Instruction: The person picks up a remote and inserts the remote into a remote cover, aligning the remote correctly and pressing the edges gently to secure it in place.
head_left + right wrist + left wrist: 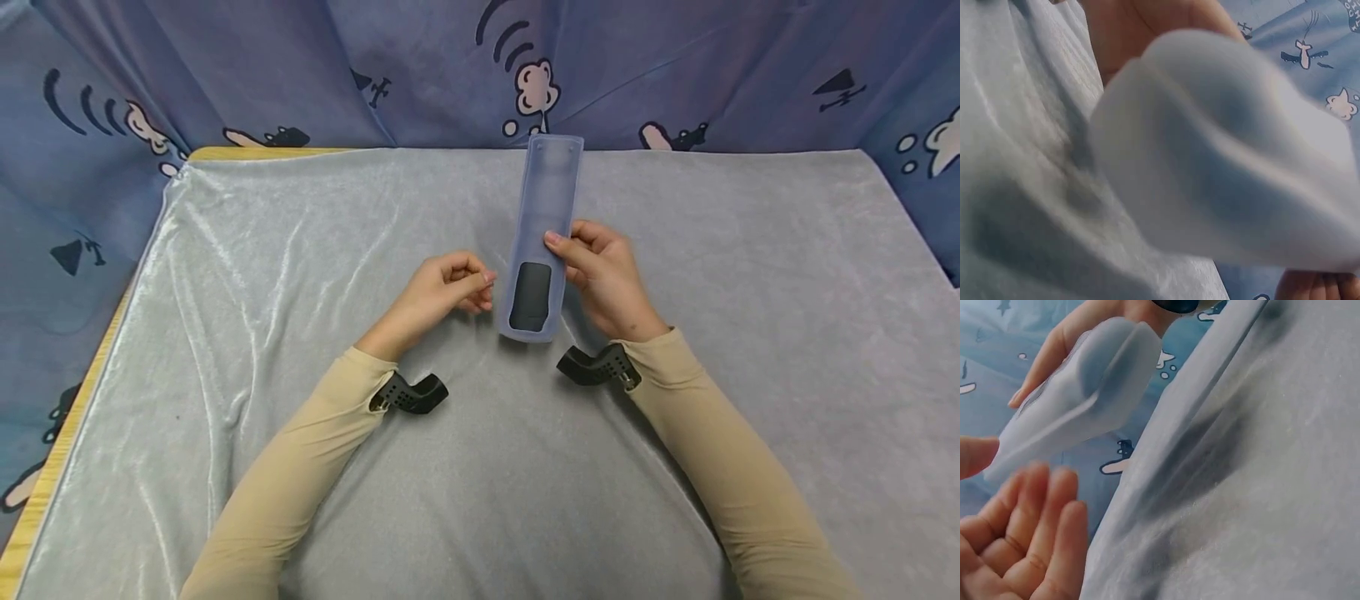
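Observation:
A long, narrow, translucent bluish sleeve (551, 179) with rounded ends stands out over the cloth, tilted slightly. Near its lower end is a dark rounded-rectangular patch (531, 297); whether this is an opening or something inside, I cannot tell. My right hand (611, 279) grips the sleeve by its right edge, thumb on the upper face and fingers behind. To the left, my left hand (450, 292) is close beside the sleeve with a small gap, its fingers loosely bent and holding nothing. The left wrist view shows the sleeve's pale underside (1085, 394) beyond the left fingers (1041, 550).
A light grey velvety cloth (300, 233) with folds on its left side covers the table. A yellowish wooden edge (97, 367) shows at the left. Behind the table hangs a blue patterned curtain (435, 67). Black wrist mounts (412, 394) stick out from the sleeves of both arms.

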The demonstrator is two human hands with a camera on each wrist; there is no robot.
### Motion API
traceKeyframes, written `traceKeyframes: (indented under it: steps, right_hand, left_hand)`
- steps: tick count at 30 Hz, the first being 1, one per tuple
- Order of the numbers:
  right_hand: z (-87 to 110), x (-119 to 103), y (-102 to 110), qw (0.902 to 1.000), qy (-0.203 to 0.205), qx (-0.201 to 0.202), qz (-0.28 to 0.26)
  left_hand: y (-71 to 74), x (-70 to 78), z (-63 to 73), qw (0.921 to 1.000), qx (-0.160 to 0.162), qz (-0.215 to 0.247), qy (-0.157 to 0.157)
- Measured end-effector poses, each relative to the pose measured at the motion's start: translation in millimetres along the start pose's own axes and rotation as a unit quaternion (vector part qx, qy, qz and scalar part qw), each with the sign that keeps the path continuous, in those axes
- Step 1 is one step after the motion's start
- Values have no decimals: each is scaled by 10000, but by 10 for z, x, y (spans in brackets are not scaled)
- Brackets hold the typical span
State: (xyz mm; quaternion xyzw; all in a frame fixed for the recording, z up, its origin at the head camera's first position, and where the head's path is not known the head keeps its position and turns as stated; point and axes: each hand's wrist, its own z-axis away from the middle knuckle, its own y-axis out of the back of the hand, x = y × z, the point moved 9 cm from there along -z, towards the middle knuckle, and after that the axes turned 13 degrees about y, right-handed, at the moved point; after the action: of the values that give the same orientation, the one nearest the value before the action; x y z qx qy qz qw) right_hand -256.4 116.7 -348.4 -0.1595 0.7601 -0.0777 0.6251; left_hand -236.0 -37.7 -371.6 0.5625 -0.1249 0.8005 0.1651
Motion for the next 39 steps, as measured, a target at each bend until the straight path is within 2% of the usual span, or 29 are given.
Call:
traceKeyframes:
  steps: [2,9,14,19,23,27,34,39]
  right_hand:
    - [18,7,-35,9999,-69,-105,93]
    - [78,26,-139,9985,-268,-306,367]
    - [93,7,-155,9983,-292,-312,393]
    - [99,-22,-172,9976,-233,-419,503]
    - [110,-33,-190,9969,-185,-479,599]
    - [126,-37,-196,9952,-110,-495,841]
    - [157,-38,-241,9877,72,-482,1483]
    - [183,-54,-331,9870,172,-656,1456]
  left_hand:
    - [2,10,1,9999,115,-2,-3]
    - [-88,10,3,9994,142,-280,151]
    - [-47,37,21,9973,465,-574,48]
    - [25,67,46,9909,955,-951,-25]
    - [56,98,67,9886,1207,-887,-143]
    - [50,106,81,9913,1172,-564,-207]
    - [49,79,91,9930,1072,-478,-98]
    - [49,82,97,9931,1070,-463,-141]
